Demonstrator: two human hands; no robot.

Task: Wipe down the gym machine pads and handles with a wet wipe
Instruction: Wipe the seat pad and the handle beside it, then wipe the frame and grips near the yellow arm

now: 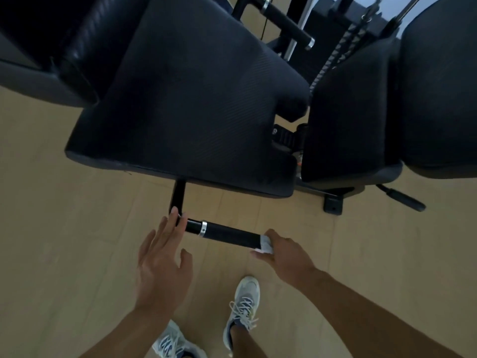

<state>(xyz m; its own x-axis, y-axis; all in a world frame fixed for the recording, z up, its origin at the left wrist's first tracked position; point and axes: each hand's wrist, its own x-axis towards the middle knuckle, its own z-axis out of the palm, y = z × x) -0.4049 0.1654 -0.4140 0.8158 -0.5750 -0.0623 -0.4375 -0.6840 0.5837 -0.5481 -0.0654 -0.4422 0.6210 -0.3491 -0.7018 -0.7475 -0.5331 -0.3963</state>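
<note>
Two forearms reach down from the bottom edge toward a black handle [227, 234] that sticks out sideways below the front edge of a large dark seat pad [185, 99]. On the near side of the handle, the left hand [161, 262] is flat with its fingers [173, 220] straight and close together, their tips touching the bend where the handle meets its black upright post [178, 193]. At the handle's free end, the right hand [286, 254] has its fingers curled around a white wet wipe [267, 246], which is bunched against the end of the textured grip. A silver ring [204, 228] circles the handle between the two hands, nearer the left one. Below the handle, two grey laced sneakers [242, 306] stand on the light wooden floor [64, 241]. To the right of the seat pad stands a second dark pad [356, 120], and beyond the seat pad a second black handle [286, 24] with silver end caps juts out.
</note>
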